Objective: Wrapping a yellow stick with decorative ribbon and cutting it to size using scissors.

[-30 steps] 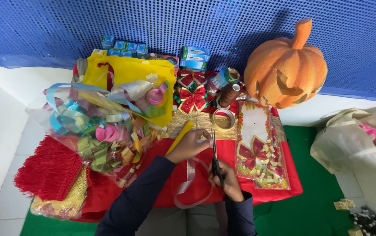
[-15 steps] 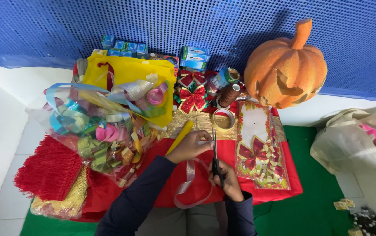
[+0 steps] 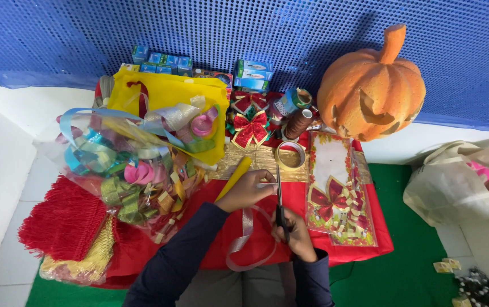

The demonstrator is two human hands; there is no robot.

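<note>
Scissors (image 3: 279, 199) stand upright in the right hand (image 3: 297, 234), whose fingers are curled through the dark handles near the front edge of the red cloth (image 3: 369, 250); the blades point away from the person toward the gold strip (image 3: 261, 162) and look nearly closed, though that is hard to tell. The left hand (image 3: 248, 190) is closed in a pinch on one end of a pale silver ribbon (image 3: 246, 239), right beside the blades. From there the ribbon drops in a loose loop over the cloth's front edge, between the two dark sleeves.

A yellow stick (image 3: 234, 177) lies slanted just left of the left hand. A roll of tape (image 3: 291, 154) rests on the gold strip just beyond the scissor tips. A clear packet of red bows (image 3: 335, 196) lies along the cloth's right side. A bag of mixed ribbons (image 3: 131, 170) fills the left side, with red fringe (image 3: 57, 219) at the front left corner. A carved orange pumpkin (image 3: 372, 91) sits at the back right corner, and a red bow (image 3: 250, 128) sits at the back middle.
</note>
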